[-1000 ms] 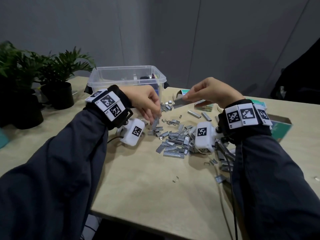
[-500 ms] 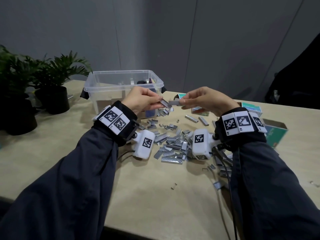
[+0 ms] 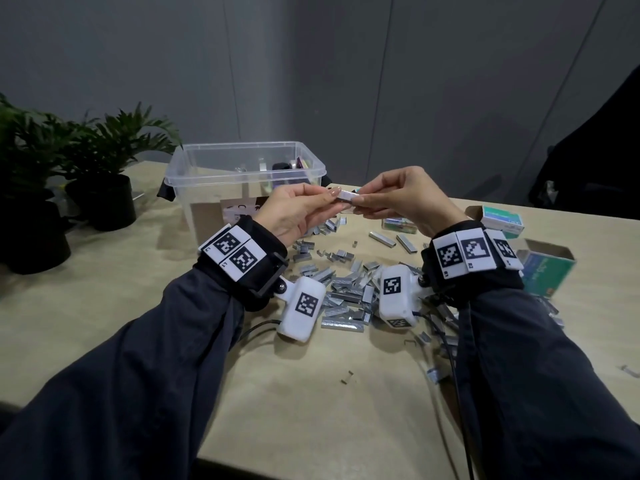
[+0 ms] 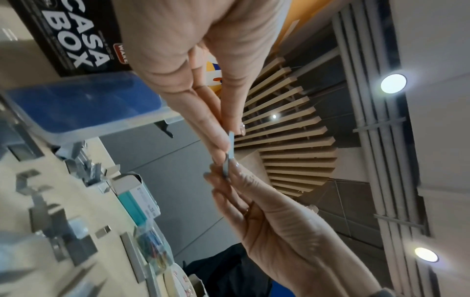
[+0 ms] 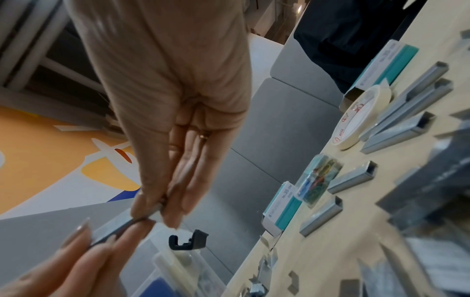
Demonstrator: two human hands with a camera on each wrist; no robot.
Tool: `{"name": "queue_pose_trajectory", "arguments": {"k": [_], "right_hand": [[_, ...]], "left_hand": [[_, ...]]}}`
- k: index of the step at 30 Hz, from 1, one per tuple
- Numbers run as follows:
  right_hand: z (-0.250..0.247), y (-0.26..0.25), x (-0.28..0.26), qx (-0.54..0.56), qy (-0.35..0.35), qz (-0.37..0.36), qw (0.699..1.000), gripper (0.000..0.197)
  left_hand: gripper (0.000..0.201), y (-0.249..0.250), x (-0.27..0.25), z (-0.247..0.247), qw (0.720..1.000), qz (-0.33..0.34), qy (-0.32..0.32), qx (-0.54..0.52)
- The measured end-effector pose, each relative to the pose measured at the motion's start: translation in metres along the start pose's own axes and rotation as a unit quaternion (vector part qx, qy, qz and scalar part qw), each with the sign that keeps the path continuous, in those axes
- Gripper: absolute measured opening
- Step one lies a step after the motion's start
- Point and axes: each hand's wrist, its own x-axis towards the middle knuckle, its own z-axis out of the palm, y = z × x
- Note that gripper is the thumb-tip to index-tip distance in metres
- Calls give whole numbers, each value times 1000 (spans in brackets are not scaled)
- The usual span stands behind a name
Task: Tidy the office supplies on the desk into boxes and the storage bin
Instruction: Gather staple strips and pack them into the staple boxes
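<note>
Both hands are raised above the desk, meeting in front of the clear storage bin (image 3: pixel 194 174). My left hand (image 3: pixel 304 206) and right hand (image 3: pixel 394 199) each pinch an end of a silver strip of staples (image 3: pixel 347 195) between thumb and fingertips. The left wrist view shows the strip of staples (image 4: pixel 230 154) edge-on between the two hands. In the right wrist view the staple strip (image 5: pixel 122 227) is blurred. A heap of loose staple strips (image 3: pixel 346 285) lies on the desk under the wrists. Small teal staple boxes (image 3: pixel 502 220) sit at the right.
Two potted plants (image 3: pixel 100 174) stand at the far left of the desk. An open teal box (image 3: pixel 543 268) lies by the right wrist. A roll of tape (image 5: pixel 361 116) and a clear case of coloured clips (image 5: pixel 318 180) lie near the staple boxes. Cables run under the right arm.
My left hand has risen from the staple heap with a strip and met the right hand. Both hands now hold the strips together, end to end, higher above the desk.
</note>
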Motion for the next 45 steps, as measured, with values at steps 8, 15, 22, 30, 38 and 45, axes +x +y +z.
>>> {"name": "queue_pose_trajectory", "arguments": {"k": [8, 15, 22, 30, 38, 45], "right_hand": [[6, -4, 5, -202, 40, -133, 970, 16], [9, 0, 8, -268, 61, -172, 946, 16], [7, 1, 12, -350, 39, -130, 927, 11], [-5, 20, 30, -461, 52, 111, 879, 30], [-3, 24, 34, -560, -26, 150, 814, 24], [1, 20, 36, -660, -10, 123, 741, 16]], "left_hand": [[7, 6, 0, -4, 996, 45, 17, 73], [14, 9, 4, -10, 983, 53, 23, 177], [16, 11, 6, -12, 947, 63, -5, 315], [31, 14, 3, -15, 860, -62, -69, 501], [33, 11, 4, -14, 851, -71, -94, 511], [28, 11, 5, -17, 854, -62, -84, 510]]}}
